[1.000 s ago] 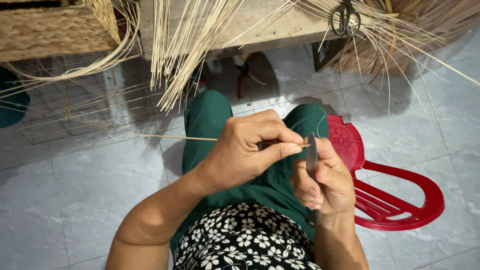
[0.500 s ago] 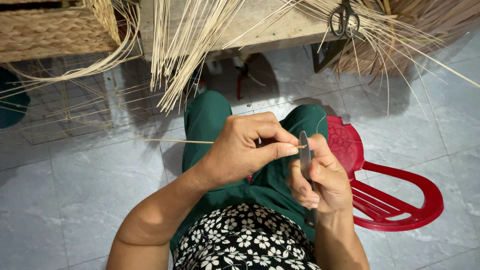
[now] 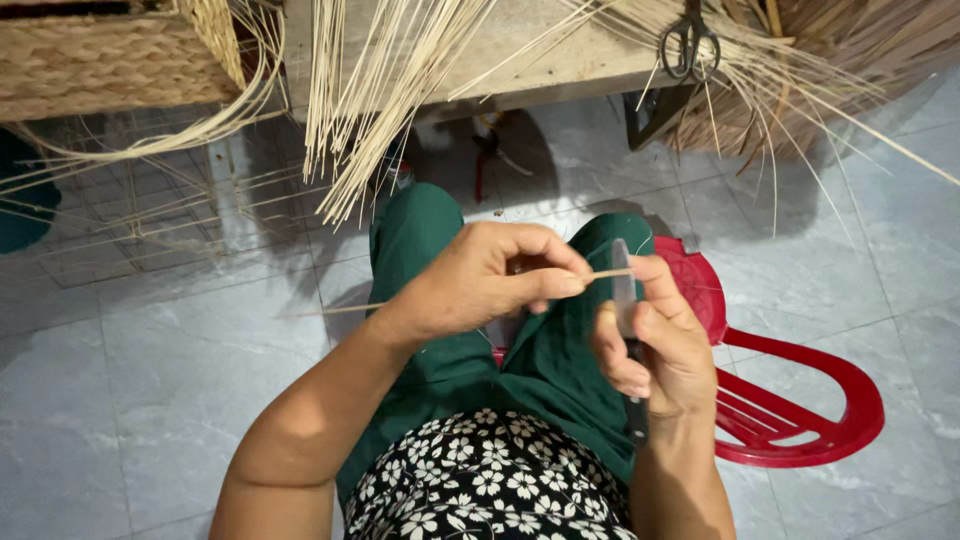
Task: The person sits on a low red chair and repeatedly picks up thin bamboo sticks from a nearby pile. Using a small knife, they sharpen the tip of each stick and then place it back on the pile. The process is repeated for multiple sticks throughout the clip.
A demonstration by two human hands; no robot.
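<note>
Rattan-pale strip (image 3: 600,274) being pinched tight in the left hand (image 3: 480,285) and drawn against a knife blade (image 3: 623,285) gripped upright by the right hand (image 3: 655,340), seemingly for shaving it thin over the lap, with loose strips (image 3: 370,110) hanging from the wooden bench (image 3: 540,55) beyond.

Since a second ago the left hand (image 3: 480,285) has drawn the strip (image 3: 340,309) toward 3 o'clock (its free end at 9 now lies closer in), and its tip pokes past the knife (image 3: 624,285) in the right hand (image 3: 655,345).
</note>
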